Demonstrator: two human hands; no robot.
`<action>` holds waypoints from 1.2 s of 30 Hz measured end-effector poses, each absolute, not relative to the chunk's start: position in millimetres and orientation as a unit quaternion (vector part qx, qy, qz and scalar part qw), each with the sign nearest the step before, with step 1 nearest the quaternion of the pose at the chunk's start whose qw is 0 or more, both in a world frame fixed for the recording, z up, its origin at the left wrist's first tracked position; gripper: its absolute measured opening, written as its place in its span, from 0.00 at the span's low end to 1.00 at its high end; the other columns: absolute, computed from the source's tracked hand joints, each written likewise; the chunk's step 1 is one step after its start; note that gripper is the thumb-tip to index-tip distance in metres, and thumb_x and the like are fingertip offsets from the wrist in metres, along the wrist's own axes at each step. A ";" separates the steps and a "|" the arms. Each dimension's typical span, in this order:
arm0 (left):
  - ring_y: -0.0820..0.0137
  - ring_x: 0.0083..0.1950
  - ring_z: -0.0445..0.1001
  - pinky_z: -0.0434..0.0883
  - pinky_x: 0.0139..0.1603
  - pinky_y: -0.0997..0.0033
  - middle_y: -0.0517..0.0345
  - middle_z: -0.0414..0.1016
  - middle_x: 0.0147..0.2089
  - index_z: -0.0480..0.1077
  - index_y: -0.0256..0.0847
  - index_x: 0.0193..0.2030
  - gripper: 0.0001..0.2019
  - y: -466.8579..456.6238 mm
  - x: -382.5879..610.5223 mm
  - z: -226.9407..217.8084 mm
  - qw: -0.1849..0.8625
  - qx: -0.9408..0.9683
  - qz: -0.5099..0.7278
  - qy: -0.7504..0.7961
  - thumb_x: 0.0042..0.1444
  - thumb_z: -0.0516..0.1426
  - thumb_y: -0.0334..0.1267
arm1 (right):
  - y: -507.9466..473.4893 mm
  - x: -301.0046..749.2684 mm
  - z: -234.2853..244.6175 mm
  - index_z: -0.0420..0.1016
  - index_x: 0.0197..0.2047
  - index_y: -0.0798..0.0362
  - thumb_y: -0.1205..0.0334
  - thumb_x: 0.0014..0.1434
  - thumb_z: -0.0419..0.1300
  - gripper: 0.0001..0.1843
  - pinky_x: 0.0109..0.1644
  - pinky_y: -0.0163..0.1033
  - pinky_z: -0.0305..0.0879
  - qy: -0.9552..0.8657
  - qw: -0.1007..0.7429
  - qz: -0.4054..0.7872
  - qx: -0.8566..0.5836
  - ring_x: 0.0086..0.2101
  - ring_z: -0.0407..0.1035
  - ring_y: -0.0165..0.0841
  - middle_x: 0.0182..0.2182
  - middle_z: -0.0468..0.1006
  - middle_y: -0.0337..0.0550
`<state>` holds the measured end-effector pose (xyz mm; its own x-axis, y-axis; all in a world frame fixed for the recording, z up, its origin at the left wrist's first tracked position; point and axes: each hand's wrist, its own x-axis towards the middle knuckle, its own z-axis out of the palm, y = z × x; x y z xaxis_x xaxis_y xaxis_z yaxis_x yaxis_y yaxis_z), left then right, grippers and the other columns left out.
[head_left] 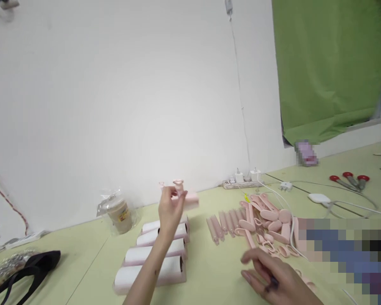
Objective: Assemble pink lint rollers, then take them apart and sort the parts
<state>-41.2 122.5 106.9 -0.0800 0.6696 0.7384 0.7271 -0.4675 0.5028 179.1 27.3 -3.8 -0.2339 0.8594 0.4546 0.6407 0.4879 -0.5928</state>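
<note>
Raised above the white rolls, my left hand (171, 207) pinches a pale pink plastic part (190, 201). It has a tube-like end to the right and a flared, ring-like top; blur and my fingers hide its full shape. Lower right, my right hand (279, 275) has its fingers bent but apart. A small dark patch shows between them, and I cannot make out what it is. Just beyond that hand lies a heap of pink plastic pieces (274, 216), some long and flat, some with loops. Beside the heap, several pink tubes (224, 222) lie in a row.
Several white rolls (155, 254) in pink covers lie under my left forearm. A bagged tub (119, 216) stands near the wall. At the back are a power strip (241, 183) and trailing white cables (282, 197). Red-handled tools (349, 180) lie right; a black strap (34, 271) left.
</note>
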 end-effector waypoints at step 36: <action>0.59 0.48 0.66 0.61 0.50 0.59 0.47 0.69 0.44 0.62 0.38 0.47 0.23 22.3 -19.7 -11.3 -0.478 -0.558 -0.529 -0.425 0.50 0.49 0.52 | 10.3 200.3 28.6 0.74 0.35 0.42 0.56 0.54 0.53 0.09 0.33 0.38 0.68 -0.795 0.467 -0.055 -0.384 0.30 0.72 0.38 0.27 0.77 0.41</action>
